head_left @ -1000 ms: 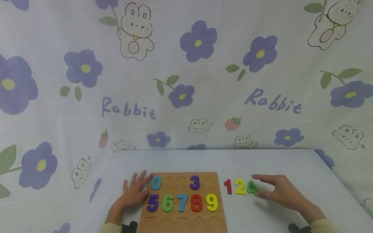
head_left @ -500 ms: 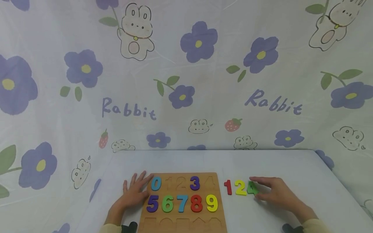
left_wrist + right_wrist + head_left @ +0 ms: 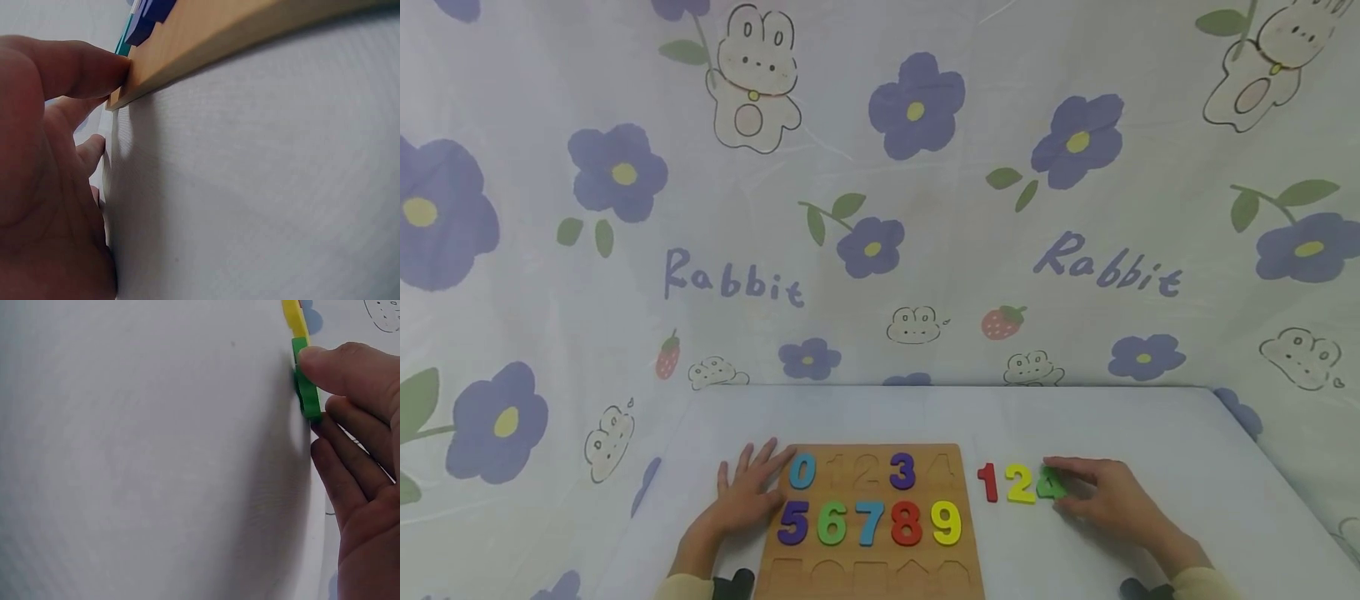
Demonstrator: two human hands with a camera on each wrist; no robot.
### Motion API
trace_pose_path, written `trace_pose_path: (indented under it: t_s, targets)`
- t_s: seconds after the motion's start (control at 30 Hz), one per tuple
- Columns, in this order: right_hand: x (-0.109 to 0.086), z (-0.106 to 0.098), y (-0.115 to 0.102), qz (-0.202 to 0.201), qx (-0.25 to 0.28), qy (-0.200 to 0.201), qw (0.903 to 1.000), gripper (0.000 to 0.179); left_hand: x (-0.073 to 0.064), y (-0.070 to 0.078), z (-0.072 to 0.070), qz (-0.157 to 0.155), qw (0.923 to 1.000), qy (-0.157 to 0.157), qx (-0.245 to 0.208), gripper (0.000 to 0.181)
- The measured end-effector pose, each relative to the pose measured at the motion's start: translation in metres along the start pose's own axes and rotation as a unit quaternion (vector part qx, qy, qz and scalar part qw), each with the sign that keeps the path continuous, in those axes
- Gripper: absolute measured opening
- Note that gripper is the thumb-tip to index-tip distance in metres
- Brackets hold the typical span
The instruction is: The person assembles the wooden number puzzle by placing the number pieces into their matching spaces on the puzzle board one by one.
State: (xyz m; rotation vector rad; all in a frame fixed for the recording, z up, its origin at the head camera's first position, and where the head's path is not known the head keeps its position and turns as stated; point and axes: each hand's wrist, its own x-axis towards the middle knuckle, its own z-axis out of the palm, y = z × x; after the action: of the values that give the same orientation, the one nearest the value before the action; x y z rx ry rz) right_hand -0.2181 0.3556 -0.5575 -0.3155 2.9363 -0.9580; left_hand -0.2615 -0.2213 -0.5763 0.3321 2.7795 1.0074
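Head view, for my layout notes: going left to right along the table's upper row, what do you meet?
Left hand → blue 0 → purple 3 → red 1 → yellow 2 → green 4 → right hand.

- The head view is bright and even, the light soft and diffuse, with no glare on the white table [image 3: 1150,433].
- Shadows there are faint, just thin dark rims under the hands.
- The backdrop bows slightly toward the left and right edges.
- Both wrist views are soft; the near skin is blurred.
- A grey shadow falls beside the right hand [image 3: 362,456].
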Motion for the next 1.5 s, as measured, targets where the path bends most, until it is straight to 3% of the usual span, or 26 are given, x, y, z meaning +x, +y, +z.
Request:
trace_pose_path:
  t_s: [0.1,0.23,0.4,0.57,0.97,1.13,1.23,1.5]
  targets:
    - [0.000,-0.004,-0.002,-0.001,-0.006,0.009,0.9999,0.062,-0.002,0.005,-0.004,-0.012,0.9999,-0.011,0.004,0.075]
    - [0.000,-0.010,-0.010,-0.012,-0.011,0.028,0.9995,0.060,0.000,-0.001,0.001,-0.001,0.9999,0.003,0.010,0.075]
    - [0.002,-0.016,-0.031,-0.045,-0.025,0.053,0.9973,0.059,0.003,-0.012,0.008,0.016,0.9996,0.019,0.011,0.075]
    - [0.007,-0.015,-0.055,-0.069,-0.020,0.064,0.9954,0.057,0.001,-0.009,0.007,0.016,0.9996,0.024,-0.003,0.074]
    - [0.027,0.011,-0.094,-0.088,0.002,0.077,0.9932,0.057,0.000,-0.007,0.007,0.015,0.9995,0.027,0.005,0.074]
    - [0.035,0.021,-0.106,-0.100,0.010,0.074,0.9922,0.057,0.000,-0.002,0.002,-0.006,0.9999,0.007,0.014,0.074]
    - [0.038,0.028,-0.112,-0.099,0.022,0.064,0.9928,0.056,0.002,-0.005,0.004,-0.010,0.9998,0.005,0.019,0.074]
    - [0.049,0.043,-0.121,-0.093,0.036,0.051,0.9937,0.051,0.009,-0.022,0.012,0.018,0.9995,0.025,0.011,0.075]
